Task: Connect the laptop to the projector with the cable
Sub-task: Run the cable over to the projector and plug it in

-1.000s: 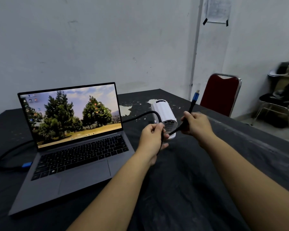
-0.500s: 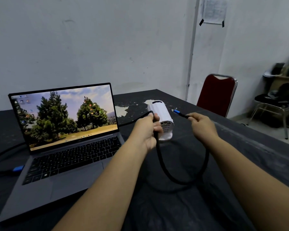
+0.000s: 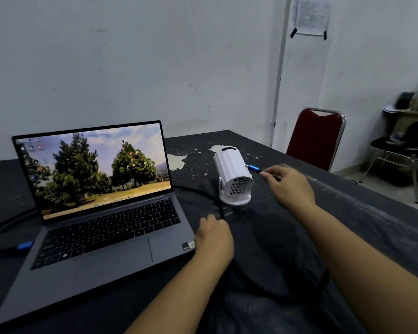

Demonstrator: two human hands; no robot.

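An open grey laptop point(image 3: 111, 237) with a tree wallpaper sits at the left on the black-covered table point(image 3: 287, 237). A blue plug point(image 3: 24, 245) is in its left side. A small white projector point(image 3: 234, 175) stands on its round base right of the laptop, vent grille facing me. My right hand point(image 3: 288, 186) pinches the black cable's blue-tipped connector point(image 3: 254, 168), whose tip is at the projector's right side. My left hand point(image 3: 214, 238) rests low beside the laptop's right corner, closed on the black cable point(image 3: 203, 192), which loops behind the laptop and under my right arm.
A red chair point(image 3: 315, 138) with a metal frame stands at the table's far right edge. More chairs with dark items point(image 3: 400, 150) sit by the right wall. White patches mark the tablecloth behind the projector. A wall runs close behind the table.
My left hand has dropped from the projector's rear down to the table beside the laptop. My right hand has brought the blue connector against the projector's right side. The cable loop lies lower.
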